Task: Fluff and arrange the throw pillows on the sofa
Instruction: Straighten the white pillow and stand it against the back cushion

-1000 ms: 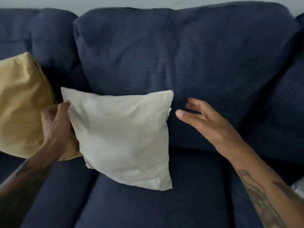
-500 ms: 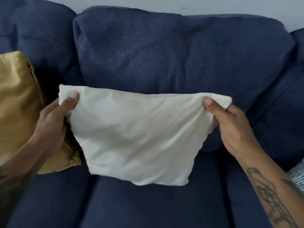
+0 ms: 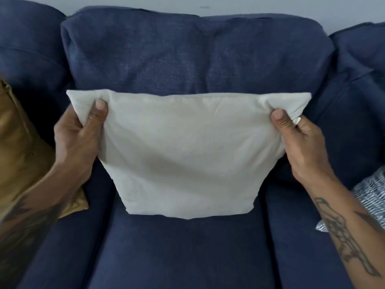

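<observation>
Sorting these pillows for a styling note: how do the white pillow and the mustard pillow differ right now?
The white pillow sits centred on the sofa, fully in view; the mustard pillow is at the left, cut off by the frame. The left hand and right hand pinch the white pillow's top corners; no hand grasps the mustard one. Both are plain fabric.

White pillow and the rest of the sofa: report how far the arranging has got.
Done: nothing looks settled yet. In hand: the left hand and right hand grip the white pillow by its upper corners at the middle back cushion. Left: the mustard pillow and the patterned pillow sit at the frame edges.
</observation>
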### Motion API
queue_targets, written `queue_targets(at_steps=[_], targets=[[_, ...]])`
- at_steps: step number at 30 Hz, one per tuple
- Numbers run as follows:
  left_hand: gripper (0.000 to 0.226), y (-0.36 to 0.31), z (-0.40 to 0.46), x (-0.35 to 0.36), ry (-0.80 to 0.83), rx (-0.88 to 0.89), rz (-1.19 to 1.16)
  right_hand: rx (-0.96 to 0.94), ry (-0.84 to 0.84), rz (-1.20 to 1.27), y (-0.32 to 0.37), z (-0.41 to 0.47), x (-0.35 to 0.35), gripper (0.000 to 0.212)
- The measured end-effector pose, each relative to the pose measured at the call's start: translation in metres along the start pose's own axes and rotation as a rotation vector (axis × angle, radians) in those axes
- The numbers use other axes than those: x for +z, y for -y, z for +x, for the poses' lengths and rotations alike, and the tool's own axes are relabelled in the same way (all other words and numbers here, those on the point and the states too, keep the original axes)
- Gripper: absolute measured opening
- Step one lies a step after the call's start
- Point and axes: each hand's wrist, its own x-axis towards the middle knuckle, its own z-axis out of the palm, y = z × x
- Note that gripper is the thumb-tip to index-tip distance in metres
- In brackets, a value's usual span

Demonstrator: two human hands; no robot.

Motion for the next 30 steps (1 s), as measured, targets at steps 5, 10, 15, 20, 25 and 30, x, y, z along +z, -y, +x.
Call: queue_targets(at_steps=[5, 10, 15, 20, 25, 30], targets=[[0.041, 0.024, 0.014, 0.021, 0.068, -0.185, 0.001, 0.159, 0.057, -0.103, -0.025, 0.007, 0.016, 0.037], [0.061, 0.065, -0.012, -0.006, -0.025, -0.378, -0.209, 0.171, 0.252, 0.182, -0.046, -0.012, -0.009, 0.057], [0.097, 0.15, -0.091, -0.056, 0.341, -0.493, 0.156, 0.417, 0.468, -0.107, -0.117, -0.073, -0.037, 0.117], [0.094, 0.168, -0.104, -0.015, 0.521, -0.532, 0.344, 0.483, 0.512, -0.393, -0.146, -0.072, 0.003, 0.101], [0.073, 0.164, -0.113, -0.012, 0.399, -0.576, 0.318, 0.431, 0.316, -0.302, -0.139, -0.083, 0.004, 0.053], [0.063, 0.172, -0.122, -0.015, 0.412, -0.57, 0.394, 0.45, 0.284, -0.355, -0.155, -0.087, -0.002, 0.045]])
